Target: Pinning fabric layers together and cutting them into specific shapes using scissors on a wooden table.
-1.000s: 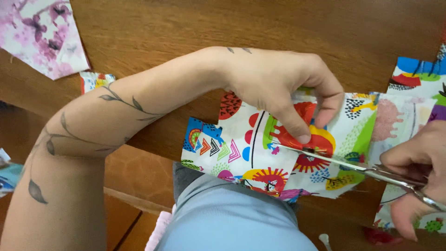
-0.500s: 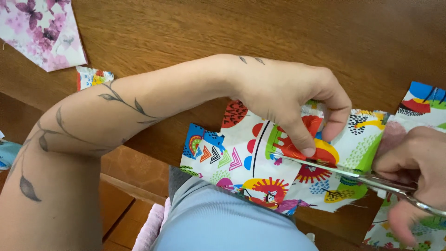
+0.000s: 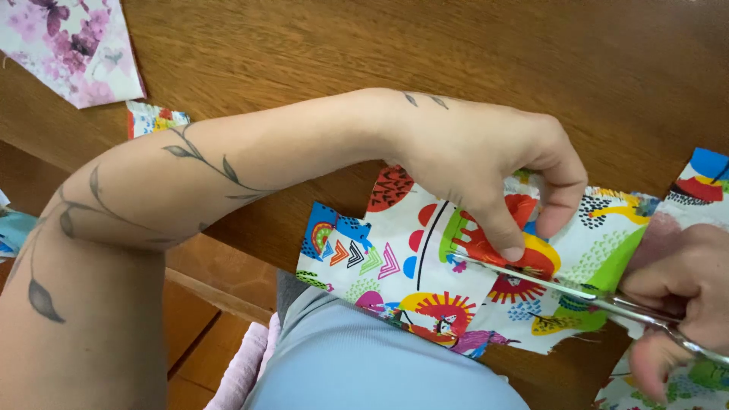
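A piece of brightly patterned fabric [image 3: 395, 273] lies over the near edge of a wooden table [image 3: 380, 53] and hangs down over my lap. My left hand [image 3: 486, 167] reaches across and pinches the fabric near its upper middle between thumb and fingers. At the right edge of the view, my right hand [image 3: 683, 304] grips metal scissors [image 3: 577, 290]. Their blades point left and run across the fabric just below my left fingertips. Whether the blades are apart cannot be told.
A pink and purple floral fabric piece [image 3: 68, 38] lies at the table's far left. Just below it sits a small colourful scrap [image 3: 152, 118]. More patterned fabric [image 3: 706, 182] lies at the right edge. My light blue lap [image 3: 380, 357] is under the table edge.
The scissors have slid further left across the fabric. My left hand has kept its pinch, and the view has shifted slightly.
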